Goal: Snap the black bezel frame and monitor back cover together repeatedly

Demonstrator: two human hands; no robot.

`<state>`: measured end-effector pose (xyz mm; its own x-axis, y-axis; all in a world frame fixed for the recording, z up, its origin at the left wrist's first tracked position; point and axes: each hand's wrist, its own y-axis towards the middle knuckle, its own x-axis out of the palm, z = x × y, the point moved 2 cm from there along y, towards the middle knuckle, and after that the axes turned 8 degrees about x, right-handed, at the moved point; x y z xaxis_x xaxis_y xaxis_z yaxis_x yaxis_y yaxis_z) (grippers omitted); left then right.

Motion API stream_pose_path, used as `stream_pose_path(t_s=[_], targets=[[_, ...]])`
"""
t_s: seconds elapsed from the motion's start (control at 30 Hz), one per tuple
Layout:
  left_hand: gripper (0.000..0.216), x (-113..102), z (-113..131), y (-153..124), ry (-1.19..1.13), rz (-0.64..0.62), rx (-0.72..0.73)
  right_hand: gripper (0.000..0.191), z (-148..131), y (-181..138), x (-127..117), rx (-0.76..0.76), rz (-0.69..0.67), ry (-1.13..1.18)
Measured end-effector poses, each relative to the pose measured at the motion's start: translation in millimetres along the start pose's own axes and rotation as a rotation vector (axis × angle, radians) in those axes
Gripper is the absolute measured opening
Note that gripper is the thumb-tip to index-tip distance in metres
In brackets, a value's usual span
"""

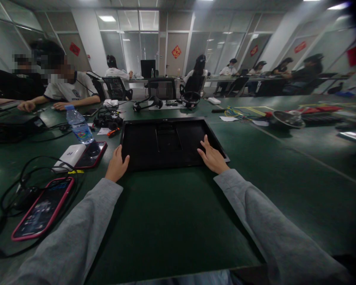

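A black flat monitor (169,140) lies face down on the green table (172,213) in front of me, its back panel up. My left hand (116,164) rests against its near left corner, thumb on the panel's edge. My right hand (212,156) lies flat on the near right part of the panel, fingers spread. Both arms wear grey sleeves. Neither hand holds anything.
Left of the monitor lie a red-cased phone (90,155), a white power bank (69,156), a water bottle (79,126) and a second phone (43,209) among black cables. A headset (148,103) sits behind. Seated people work at the left and along the far tables.
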<state>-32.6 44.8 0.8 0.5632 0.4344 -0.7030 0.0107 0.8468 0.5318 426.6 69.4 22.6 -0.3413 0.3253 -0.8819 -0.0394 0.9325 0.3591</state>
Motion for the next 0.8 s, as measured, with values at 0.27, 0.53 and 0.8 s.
stream_pose_path(t_s=[0.27,0.53,0.8], targets=[[0.067,2.6,-4.1,0.7,-0.016,0.017,0.034,0.087,5.6,1.6,4.9,-0.038,0.033,-0.006],[0.066,2.5,-3.9,0.1,-0.015,0.025,0.024,0.09,10.8,2.1,5.0,-0.061,0.106,-0.01],[0.067,2.8,-4.8,0.5,-0.022,0.025,0.037,0.085,41.5,6.2,-11.6,0.127,0.252,-0.076]])
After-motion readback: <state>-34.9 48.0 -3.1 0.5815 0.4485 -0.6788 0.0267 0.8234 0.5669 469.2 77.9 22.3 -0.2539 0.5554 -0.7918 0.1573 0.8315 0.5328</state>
